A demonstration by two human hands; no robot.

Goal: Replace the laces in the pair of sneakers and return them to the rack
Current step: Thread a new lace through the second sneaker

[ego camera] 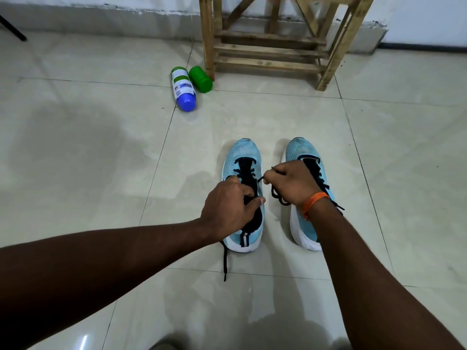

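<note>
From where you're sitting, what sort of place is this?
Likely a room in a home: tiled floor, a wooden rack against the wall, and sneakers on the floor.

Left hand (231,208): forearm extended, fingers curled, gripping sneaker (242,152) tongue. Right hand (285,183): forearm extended, fingertips pinching lace (276,197); orange band (314,202) at wrist.

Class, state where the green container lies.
The green container lies on the floor in the head view, left of centre, between the blue-capped bottle and the wooden rack.
</note>
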